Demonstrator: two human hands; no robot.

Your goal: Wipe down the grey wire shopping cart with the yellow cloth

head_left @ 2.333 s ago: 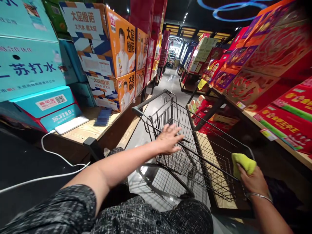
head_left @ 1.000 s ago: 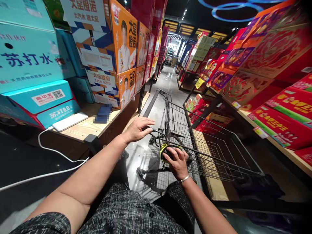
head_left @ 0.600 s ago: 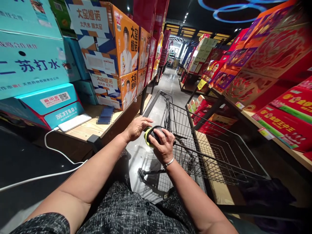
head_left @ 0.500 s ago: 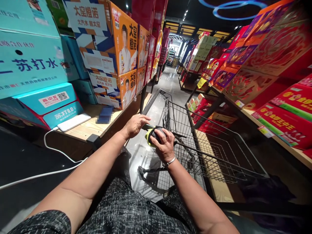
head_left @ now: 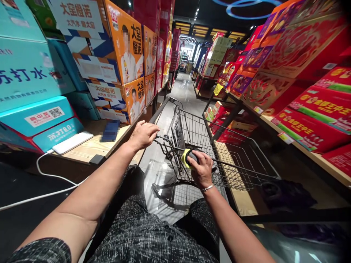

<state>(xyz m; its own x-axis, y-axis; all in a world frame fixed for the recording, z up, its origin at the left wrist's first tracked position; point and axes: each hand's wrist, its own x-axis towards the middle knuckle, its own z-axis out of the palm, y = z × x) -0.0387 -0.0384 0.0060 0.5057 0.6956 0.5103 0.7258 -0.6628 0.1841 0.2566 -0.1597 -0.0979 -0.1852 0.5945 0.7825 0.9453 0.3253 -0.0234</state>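
My left hand (head_left: pixel 143 134) is closed on the cart (head_left: pixel 241 171) handle. My right hand (head_left: pixel 202 168) presses a yellow cloth (head_left: pixel 185 159) on the cart's rear frame, fingers apparently clamped round it.

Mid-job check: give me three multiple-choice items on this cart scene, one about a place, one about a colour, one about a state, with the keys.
1. Where is the left hand?
A. on the cart handle
B. on the wooden shelf
C. inside the basket

2. What colour is the cloth under the right hand?
A. red
B. yellow-green
C. white

3. What is in the shopping cart basket?
A. boxes
B. bottles
C. no goods

Answers:
1 A, its fingers curl over the dark bar.
2 B, a yellow-green edge shows beside the fingers.
3 C, only bare wire mesh shows.
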